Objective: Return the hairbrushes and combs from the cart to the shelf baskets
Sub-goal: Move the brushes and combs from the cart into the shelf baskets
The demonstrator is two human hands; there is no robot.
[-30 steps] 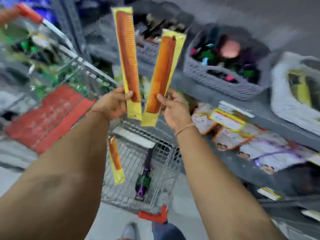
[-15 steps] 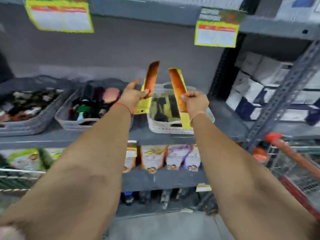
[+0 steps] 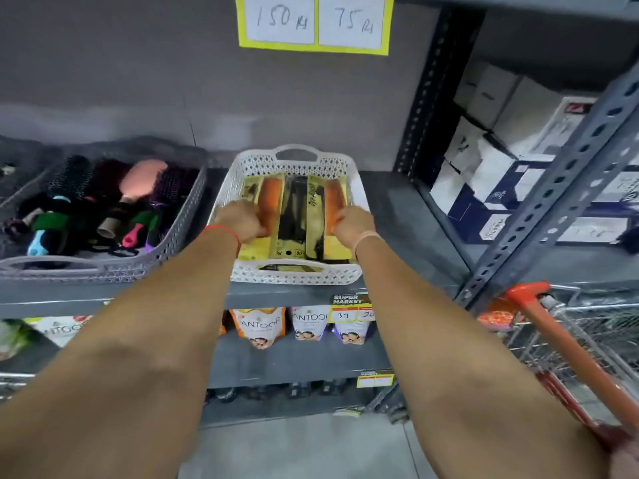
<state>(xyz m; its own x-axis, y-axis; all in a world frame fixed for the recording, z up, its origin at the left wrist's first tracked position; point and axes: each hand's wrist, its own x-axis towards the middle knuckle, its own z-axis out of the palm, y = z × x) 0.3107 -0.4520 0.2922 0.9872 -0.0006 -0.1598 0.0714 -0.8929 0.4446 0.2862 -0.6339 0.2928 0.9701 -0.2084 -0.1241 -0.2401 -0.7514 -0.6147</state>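
Note:
A white lattice basket (image 3: 296, 273) stands on the grey shelf, holding black combs in yellow packs. My left hand (image 3: 242, 221) grips an orange comb on a yellow card (image 3: 270, 198), which lies flat at the basket's left side. My right hand (image 3: 352, 223) grips a second orange comb (image 3: 334, 197), which lies along the basket's right side. Both hands are inside the basket. A grey basket (image 3: 179, 216) to the left holds several hairbrushes, one of them pink (image 3: 138, 179). The cart (image 3: 587, 344) is at the lower right; its inside is mostly out of view.
The cart's orange handle (image 3: 560, 337) runs along the lower right edge. A perforated steel upright (image 3: 553, 198) separates this bay from stacked white boxes (image 3: 501, 160). Pouches (image 3: 259, 326) line the shelf below. A yellow price sign (image 3: 313, 24) hangs above.
The view swung from the cart to the shelf. Both hands carried the orange combs forward and down, from upright in the air to lying in the white basket.

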